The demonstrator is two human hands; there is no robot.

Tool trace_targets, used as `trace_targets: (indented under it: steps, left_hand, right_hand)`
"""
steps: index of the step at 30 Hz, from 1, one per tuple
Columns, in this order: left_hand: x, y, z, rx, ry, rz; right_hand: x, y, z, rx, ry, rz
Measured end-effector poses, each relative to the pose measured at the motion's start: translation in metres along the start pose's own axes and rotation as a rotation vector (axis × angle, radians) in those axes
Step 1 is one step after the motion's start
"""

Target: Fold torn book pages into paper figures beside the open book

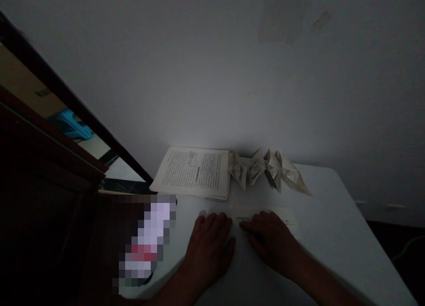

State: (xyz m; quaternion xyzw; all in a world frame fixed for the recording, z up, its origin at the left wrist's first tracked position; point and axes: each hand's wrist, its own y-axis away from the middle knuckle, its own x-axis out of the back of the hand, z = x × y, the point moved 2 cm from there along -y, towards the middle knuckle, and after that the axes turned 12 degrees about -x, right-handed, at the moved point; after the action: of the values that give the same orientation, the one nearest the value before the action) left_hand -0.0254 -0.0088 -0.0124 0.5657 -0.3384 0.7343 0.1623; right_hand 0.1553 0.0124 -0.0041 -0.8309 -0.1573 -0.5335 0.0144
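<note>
Fingers [214,222] of the left hand [209,248] are lying stretched out and close together, pressing flat on the pale, thin printed paper sheet [283,216]; nothing is being gripped. Fingers [257,225] of the right hand [274,242] are likewise resting extended, palm down, pinning the same sheet without closing around it. The two hands are sitting side by side, nearly touching at the index fingers.

The sheet is lying on the white desk [335,239], near the middle and closer to the near edge than to the far one. It is showing as a low, wide strip, reaching past the hands on both sides. Whether it is already carrying a crease under the palms cannot be told in the dim light.

Progress, as a judgement: the sheet is appearing to be at an early flattening or creasing step, since it is lying low on the desk with no raised shape. Several small pointed figures of folded printed paper [255,168] are standing in a row along the far edge, just beside one another, and are looking complete.

Just beside that row, toward the far left corner, a flat stack of printed book pages [195,171] is lying with text facing up. A plain grey-white wall [232,76] is rising behind the far edge. A dark wooden cabinet [40,186] is standing off the left edge.
</note>
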Motion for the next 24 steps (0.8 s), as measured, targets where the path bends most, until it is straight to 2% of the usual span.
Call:
trace_targets:
  steps: [6,14,24]
  left_hand:
    - [0.0013,0.0013,-0.0009,-0.143,0.082,-0.075]
    - [0.0010,-0.0006,-0.0017,0.038,0.031,-0.017]
    - [0.0029,-0.0014,-0.0008,0.034,0.025,0.003]
  right_hand:
    - [0.0008,-0.0015,-0.0013,-0.015,0.002,0.005]
    - [0.0009,-0.0019,-0.0017,0.006,0.014,0.014]
    - [0.0044,-0.0009,-0.0021,0.019,0.016,0.018]
